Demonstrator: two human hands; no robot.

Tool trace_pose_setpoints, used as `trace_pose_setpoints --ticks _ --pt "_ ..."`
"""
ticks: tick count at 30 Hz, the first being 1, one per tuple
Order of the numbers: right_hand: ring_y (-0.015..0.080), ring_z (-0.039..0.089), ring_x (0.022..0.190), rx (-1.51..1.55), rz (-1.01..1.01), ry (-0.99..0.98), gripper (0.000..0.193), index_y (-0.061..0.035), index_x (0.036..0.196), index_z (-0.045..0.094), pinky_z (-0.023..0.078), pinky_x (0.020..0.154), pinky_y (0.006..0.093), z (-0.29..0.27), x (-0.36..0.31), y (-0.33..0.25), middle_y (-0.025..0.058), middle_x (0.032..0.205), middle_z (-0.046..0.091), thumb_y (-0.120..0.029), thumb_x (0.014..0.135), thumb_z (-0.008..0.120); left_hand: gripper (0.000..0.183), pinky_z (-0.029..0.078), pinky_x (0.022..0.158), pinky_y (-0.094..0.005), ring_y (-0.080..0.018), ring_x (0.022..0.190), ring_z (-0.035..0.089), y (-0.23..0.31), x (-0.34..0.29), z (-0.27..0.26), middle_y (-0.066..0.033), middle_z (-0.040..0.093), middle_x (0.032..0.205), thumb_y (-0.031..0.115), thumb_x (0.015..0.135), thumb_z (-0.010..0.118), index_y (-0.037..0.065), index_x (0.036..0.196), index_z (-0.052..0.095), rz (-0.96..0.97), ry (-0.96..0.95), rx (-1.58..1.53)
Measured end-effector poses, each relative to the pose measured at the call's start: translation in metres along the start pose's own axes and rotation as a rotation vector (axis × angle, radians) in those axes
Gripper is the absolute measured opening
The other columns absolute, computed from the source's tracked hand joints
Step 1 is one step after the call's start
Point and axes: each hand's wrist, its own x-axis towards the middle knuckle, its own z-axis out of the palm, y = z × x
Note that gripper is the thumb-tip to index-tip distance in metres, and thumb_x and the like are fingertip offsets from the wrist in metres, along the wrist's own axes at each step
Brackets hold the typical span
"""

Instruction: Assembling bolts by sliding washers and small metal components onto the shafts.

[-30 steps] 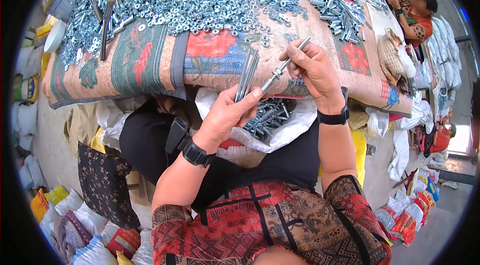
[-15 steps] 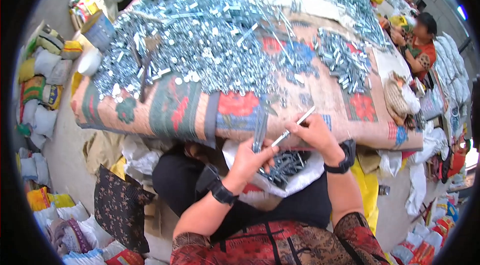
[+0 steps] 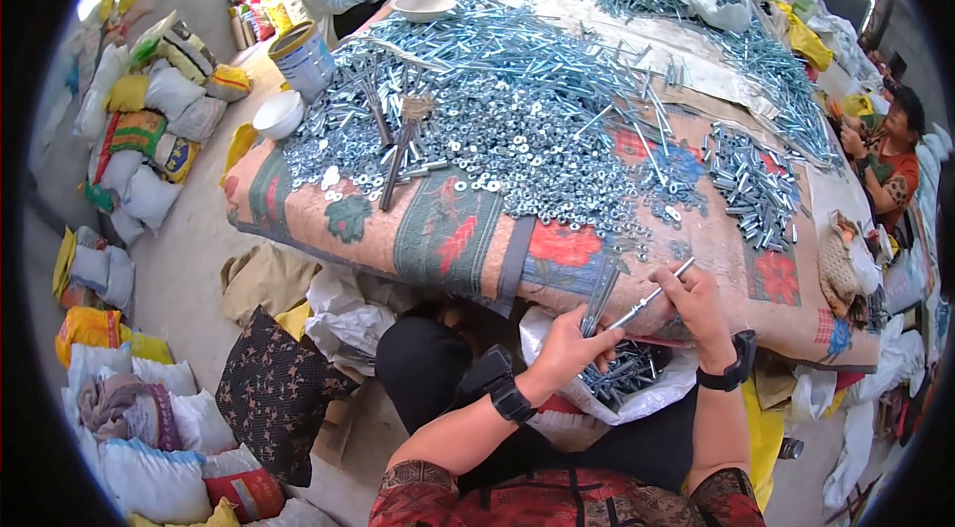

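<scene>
My left hand point(image 3: 573, 348) is closed around the lower end of a slim metal rod point(image 3: 657, 296) with a nut-like collar partway along it. The same hand also keeps a bundle of thin metal rods point(image 3: 600, 290) pointing up between thumb and palm. At the rod's upper part, my right hand point(image 3: 700, 306) pinches it with thumb and fingers. Rod and hands hover over the table's near edge, above an open white sack point(image 3: 676, 383) of short metal pieces point(image 3: 627, 368). Fingers partly hide the rod's lower end.
A patterned cloth point(image 3: 373, 243) covers the table, bearing heaps of nuts and washers point(image 3: 517, 144), long rods point(image 3: 497, 44) and short metal sleeves point(image 3: 751, 187). A bucket point(image 3: 301, 59) and white bowl point(image 3: 279, 115) stand at left. Two people sit across; filled sacks point(image 3: 149, 482) line the floor.
The view has swung, so table and hands appear farther right and lower. Both hands keep hold of the rod, and its collar shows more plainly now.
</scene>
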Motion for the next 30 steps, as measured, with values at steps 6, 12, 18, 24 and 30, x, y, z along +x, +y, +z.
trace_pose_setpoints --ticks 6,12,18,24,30 --pt "0.0064 0.057 0.065 0.040 -0.229 0.138 0.026 -0.0001 0.098 0.063 0.044 0.059 0.0211 0.017 0.000 0.003 -0.0002 0.072 0.061 -0.025 0.092 0.060 0.020 0.048 0.047 -0.0224 -0.0112 0.054 0.059 -0.001 -0.001 -0.003 -0.0047 0.059 0.068 0.009 0.085 0.068 0.000 0.093 0.053 0.026 -0.004 -0.002" --pt "0.0094 0.062 0.076 -0.247 -0.128 0.070 0.031 0.0015 0.114 0.060 0.048 0.073 0.0235 0.006 0.002 0.019 0.0053 0.084 0.068 -0.022 0.093 0.059 0.021 0.048 0.047 -0.0226 -0.0110 0.053 0.058 -0.001 0.000 -0.005 -0.0048 0.060 0.068 0.010 0.085 0.069 0.000 0.093 0.052 0.009 -0.012 0.021" --pt "0.0063 0.057 0.069 -0.136 0.107 0.003 0.031 0.0022 0.114 0.059 0.045 0.062 0.0226 0.006 0.002 0.018 0.0005 0.074 0.062 -0.021 0.092 0.060 0.020 0.047 0.046 -0.0222 -0.0103 0.052 0.058 -0.003 0.003 -0.007 -0.0044 0.060 0.067 0.012 0.086 0.068 0.000 0.093 0.054 -0.004 -0.004 0.029" --pt "0.0067 0.058 0.071 0.018 0.150 -0.060 0.026 0.0012 0.111 0.060 0.047 0.065 0.0206 0.007 -0.010 0.001 0.0015 0.080 0.064 -0.014 0.090 0.063 0.018 0.048 0.046 -0.0222 -0.0098 0.052 0.057 -0.005 0.001 -0.004 -0.0040 0.060 0.067 0.012 0.086 0.068 0.000 0.092 0.055 -0.021 -0.020 0.044" --pt "0.0056 0.058 0.068 0.184 0.090 -0.078 0.013 0.0007 0.092 0.062 0.047 0.056 0.0220 0.024 -0.026 0.019 0.0026 0.079 0.064 -0.009 0.085 0.067 0.016 0.045 0.047 -0.0229 -0.0085 0.054 0.057 -0.013 -0.014 0.008 -0.0026 0.059 0.067 0.010 0.086 0.067 0.000 0.092 0.057 0.186 0.072 0.337"
